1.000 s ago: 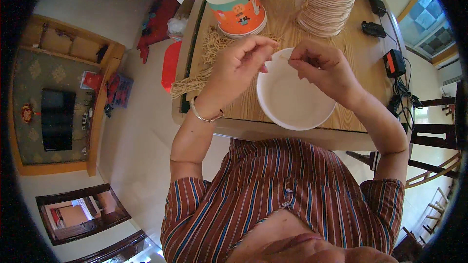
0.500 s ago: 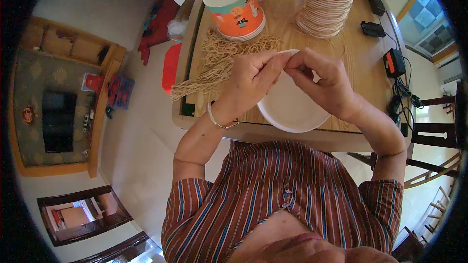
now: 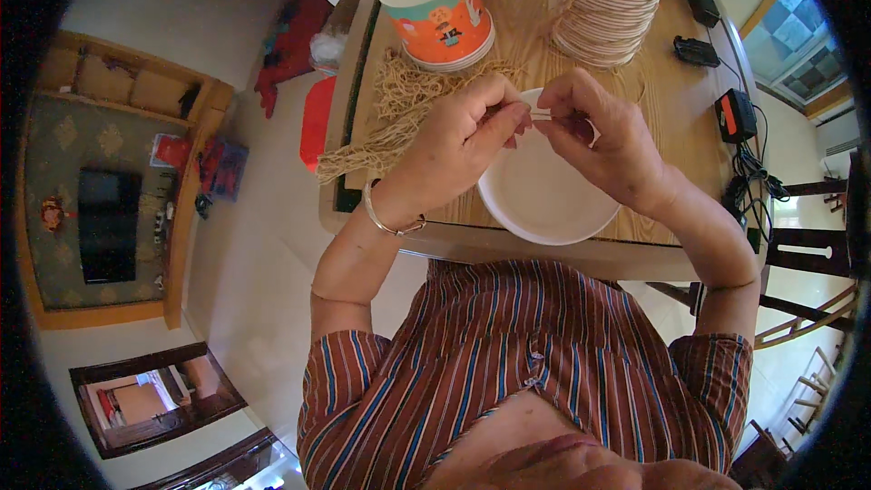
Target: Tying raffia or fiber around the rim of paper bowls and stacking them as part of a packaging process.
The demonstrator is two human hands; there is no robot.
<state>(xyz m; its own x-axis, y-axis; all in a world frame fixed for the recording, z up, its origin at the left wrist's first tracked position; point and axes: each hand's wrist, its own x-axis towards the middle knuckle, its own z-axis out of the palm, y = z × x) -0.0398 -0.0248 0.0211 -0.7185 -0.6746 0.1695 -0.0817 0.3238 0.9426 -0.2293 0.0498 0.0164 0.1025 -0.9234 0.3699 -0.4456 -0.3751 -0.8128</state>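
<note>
My left hand and my right hand meet fingertip to fingertip above a white paper bowl near the front edge of a wooden table. Both pinch a thin pale string stretched between them. The bowl lies under my hands and is partly hidden by them. A metal bangle sits on my left wrist. A heap of tan strings lies on the table just left of my left hand.
An orange patterned paper tub with a white lid stands behind the string heap. A tall stack of paper bowls is at the back right. Black chargers and cables lie along the right edge. A red stool stands left of the table.
My hands have drawn together over the bowl and lifted slightly toward me. The string is now pinched between both sets of fingertips.
</note>
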